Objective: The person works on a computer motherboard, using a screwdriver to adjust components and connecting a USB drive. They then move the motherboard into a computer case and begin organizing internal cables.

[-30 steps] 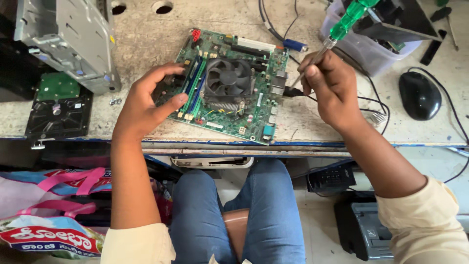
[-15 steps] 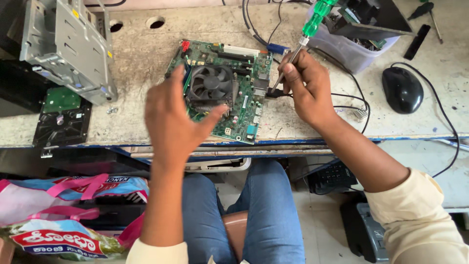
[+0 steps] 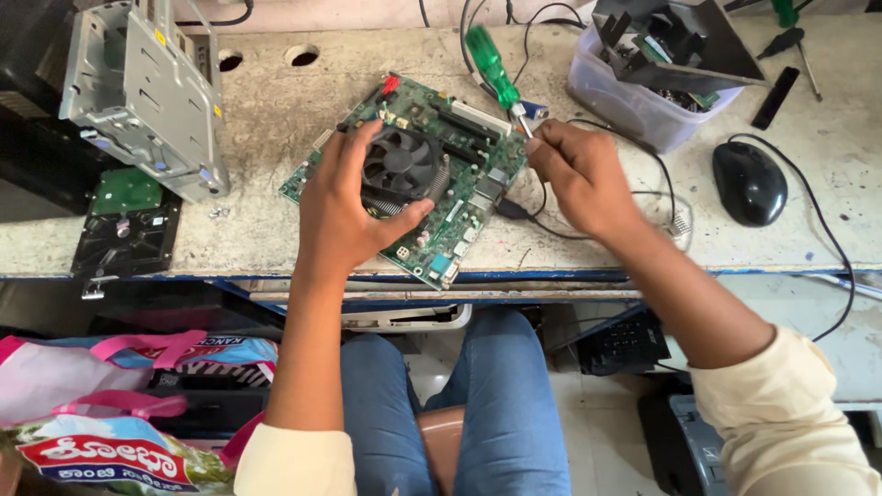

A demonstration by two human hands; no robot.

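A green motherboard (image 3: 459,138) lies tilted on the worn workbench (image 3: 276,119). A black cooling fan (image 3: 400,163) on a finned heatsink sits on the board. My left hand (image 3: 344,207) is clamped over the fan, fingers on its left side and thumb on its right. My right hand (image 3: 574,174) is at the board's right edge and grips a screwdriver with a green handle (image 3: 491,66). The handle points up and to the left; its tip is hidden by my fingers.
A grey metal drive cage (image 3: 147,92) stands at the back left, with a bare hard drive (image 3: 129,225) in front of it. A clear plastic tub of parts (image 3: 634,101), a black mouse (image 3: 749,182) and several cables lie to the right. Bags sit on the floor at the left.
My left hand moved from the board's left edge onto the fan and closed around it. The screwdriver handle swung from leaning right to leaning left. The view shifted closer.
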